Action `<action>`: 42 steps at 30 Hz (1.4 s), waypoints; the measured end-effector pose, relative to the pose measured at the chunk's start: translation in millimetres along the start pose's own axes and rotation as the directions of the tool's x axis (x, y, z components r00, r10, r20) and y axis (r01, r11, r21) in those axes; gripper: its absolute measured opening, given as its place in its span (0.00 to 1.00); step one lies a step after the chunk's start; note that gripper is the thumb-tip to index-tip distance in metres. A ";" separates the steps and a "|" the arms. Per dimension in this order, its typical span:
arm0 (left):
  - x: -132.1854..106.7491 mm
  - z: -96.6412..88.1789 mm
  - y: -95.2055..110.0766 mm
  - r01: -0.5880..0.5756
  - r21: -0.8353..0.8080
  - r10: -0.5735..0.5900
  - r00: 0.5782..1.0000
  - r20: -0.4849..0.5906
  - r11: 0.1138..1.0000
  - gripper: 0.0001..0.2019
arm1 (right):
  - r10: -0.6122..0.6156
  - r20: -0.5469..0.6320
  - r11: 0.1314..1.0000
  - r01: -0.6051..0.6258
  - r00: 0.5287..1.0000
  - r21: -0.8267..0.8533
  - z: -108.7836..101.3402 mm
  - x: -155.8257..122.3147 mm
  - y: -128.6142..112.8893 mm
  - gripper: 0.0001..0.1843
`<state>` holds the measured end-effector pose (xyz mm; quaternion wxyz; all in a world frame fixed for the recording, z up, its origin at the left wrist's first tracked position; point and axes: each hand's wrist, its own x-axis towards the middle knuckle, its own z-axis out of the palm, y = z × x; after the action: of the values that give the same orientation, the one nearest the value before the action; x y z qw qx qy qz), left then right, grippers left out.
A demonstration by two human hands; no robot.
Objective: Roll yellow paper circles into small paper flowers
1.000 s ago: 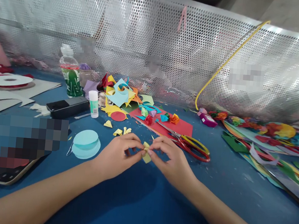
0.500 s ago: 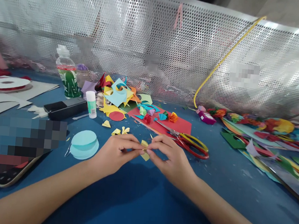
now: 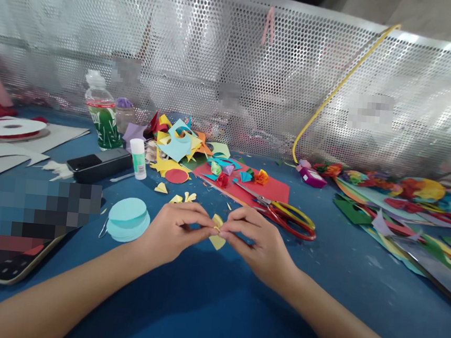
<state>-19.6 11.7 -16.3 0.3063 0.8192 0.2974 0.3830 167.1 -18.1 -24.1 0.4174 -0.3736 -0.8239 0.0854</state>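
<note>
Between my two hands is a small piece of yellow paper (image 3: 217,241), pinched in the middle and flaring out above and below the fingertips. My left hand (image 3: 176,231) grips it with thumb and forefinger from the left. From the other side my right hand (image 3: 261,240) closes thumb and fingers on the same paper. Just beyond my left hand lie small folded yellow paper pieces (image 3: 189,197), and another yellow piece (image 3: 161,187) sits a little apart. Scissors (image 3: 286,216) with red and yellow handles rest past my right hand, their blades over a red paper sheet (image 3: 274,191).
Light-blue paper discs (image 3: 127,215) and a phone (image 3: 23,262) lie to the left. Behind stand a glue stick (image 3: 138,159), a bottle (image 3: 104,119) and a pile of paper scraps (image 3: 178,141). A perforated metal panel (image 3: 204,46) borders the blue table. Coloured papers (image 3: 363,215) lie at right.
The yellow paper between my fingers now shows a wider, more pointed lower flap. Both hands keep nearly the same place and the same pinch.
</note>
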 end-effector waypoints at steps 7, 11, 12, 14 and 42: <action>-1.0 -1.0 -2.6 -0.061 -0.005 0.061 0.993 0.104 0.998 0.05 | -0.002 0.040 0.998 0.000 0.999 0.058 1.5 0.5 0.9 0.08; -3.2 0.8 -1.9 -0.020 0.034 0.014 0.986 0.168 0.999 0.06 | 0.046 0.079 0.997 -0.051 0.996 0.066 3.3 -0.2 -3.1 0.08; -3.5 1.5 -1.7 0.003 0.043 -0.010 0.986 0.168 0.999 0.07 | 0.051 0.081 0.996 -0.056 0.995 0.064 3.6 -0.2 -3.8 0.08; -3.6 2.7 -1.6 0.057 0.049 -0.063 0.990 0.129 0.997 0.07 | 0.054 0.062 0.997 -0.057 0.997 0.050 3.6 -0.1 -3.9 0.06; 6.9 -1.1 -6.4 0.401 -0.368 -0.378 0.916 0.134 0.839 0.13 | 0.142 -0.020 0.985 -0.140 0.990 0.105 7.8 -2.8 3.1 0.05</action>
<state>-18.5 21.1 -17.3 0.5420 0.6749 0.3671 0.3407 163.9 -16.5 -32.3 0.4402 -0.4100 -0.7841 0.1523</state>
